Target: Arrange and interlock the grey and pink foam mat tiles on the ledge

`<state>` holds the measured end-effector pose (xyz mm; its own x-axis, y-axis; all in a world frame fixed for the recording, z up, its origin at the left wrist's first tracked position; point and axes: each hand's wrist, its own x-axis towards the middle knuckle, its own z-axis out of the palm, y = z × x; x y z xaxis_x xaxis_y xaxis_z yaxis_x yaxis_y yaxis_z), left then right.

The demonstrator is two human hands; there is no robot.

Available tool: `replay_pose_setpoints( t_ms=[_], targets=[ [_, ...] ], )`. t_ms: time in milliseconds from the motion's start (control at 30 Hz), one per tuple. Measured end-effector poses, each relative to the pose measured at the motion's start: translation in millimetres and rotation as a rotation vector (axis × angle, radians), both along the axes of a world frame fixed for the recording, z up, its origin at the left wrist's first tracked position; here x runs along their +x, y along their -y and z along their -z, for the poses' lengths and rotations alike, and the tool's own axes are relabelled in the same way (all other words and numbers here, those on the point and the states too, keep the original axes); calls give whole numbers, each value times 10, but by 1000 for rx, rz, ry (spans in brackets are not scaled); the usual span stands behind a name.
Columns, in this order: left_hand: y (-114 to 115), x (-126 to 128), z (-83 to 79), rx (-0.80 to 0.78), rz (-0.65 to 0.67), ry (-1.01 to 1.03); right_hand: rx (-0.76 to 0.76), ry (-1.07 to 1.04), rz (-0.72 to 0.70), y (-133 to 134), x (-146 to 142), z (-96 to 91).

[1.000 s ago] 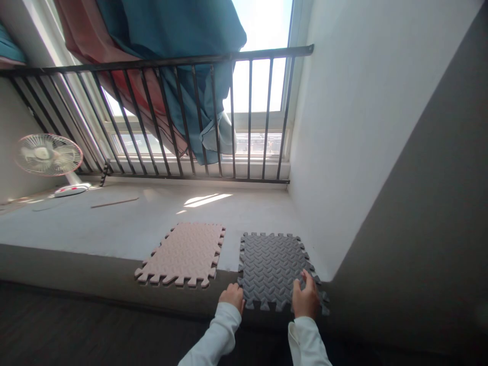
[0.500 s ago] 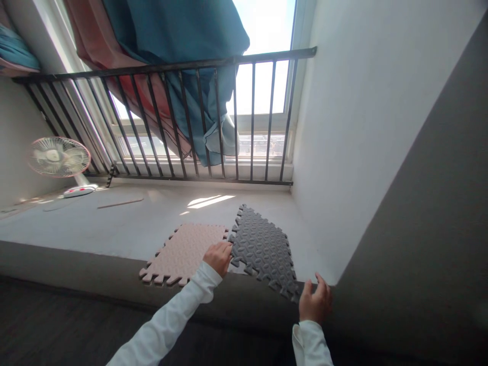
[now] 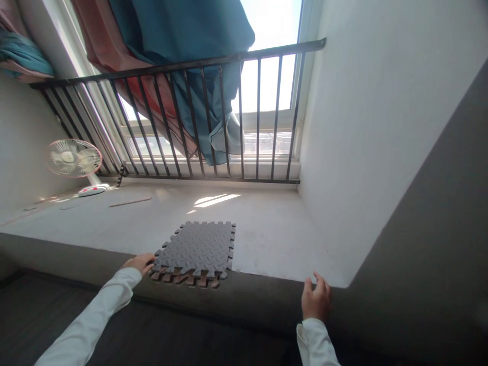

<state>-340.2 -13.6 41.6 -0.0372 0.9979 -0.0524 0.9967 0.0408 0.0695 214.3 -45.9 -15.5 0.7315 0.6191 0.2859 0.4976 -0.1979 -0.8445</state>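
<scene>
Right at the front of the white ledge (image 3: 274,234) now, with the grey mat (image 3: 198,247) laid over the pinkish-brown mat (image 3: 204,281)! Near teeth of both jutting past the edge, above the dark floor (image 3: 168,330); hard to tell whether pressed flat together. Plenty of room off to the right: bare ledge all the way to the white wall (image 3: 354,127). Room to the left too, towards the fan (image 3: 76,158), with a thin stick (image 3: 130,202) on the way. Behind, a sunlit patch (image 3: 217,200), then the black railing (image 3: 190,64).

And the direction? Patterned face up, near teeth roughly in line with the ledge's front, far teeth towards the railing. Close to square, so long axis hard to call.

At the near left corner, the left hand (image 3: 140,263): fingers pinched together, gripping the grey edge. Well apart, over to the right, the right hand (image 3: 315,297): fingers curved and parted, grasp empty, just by the ledge's front.
</scene>
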Motion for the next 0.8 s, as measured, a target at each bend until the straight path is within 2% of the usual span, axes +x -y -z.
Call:
replay_pose_setpoints(
  t_ms=[133,267,400,567,800],
  targets=[
    [16,-170,333,0,-35,50,-71,-32,-36,-9,9,33],
    [-28,-212,461,14,-103,61,-95,-17,-30,3,26,53],
    [-14,-207,514,-10,-167,71,-120,-24,-34,7,35,48],
    [36,-128,548,3,-177,41,-206,-70,-61,9,30,6],
    [-26,-33,445,-50,-269,39,-195,-63,-71,6,29,39]
  ],
)
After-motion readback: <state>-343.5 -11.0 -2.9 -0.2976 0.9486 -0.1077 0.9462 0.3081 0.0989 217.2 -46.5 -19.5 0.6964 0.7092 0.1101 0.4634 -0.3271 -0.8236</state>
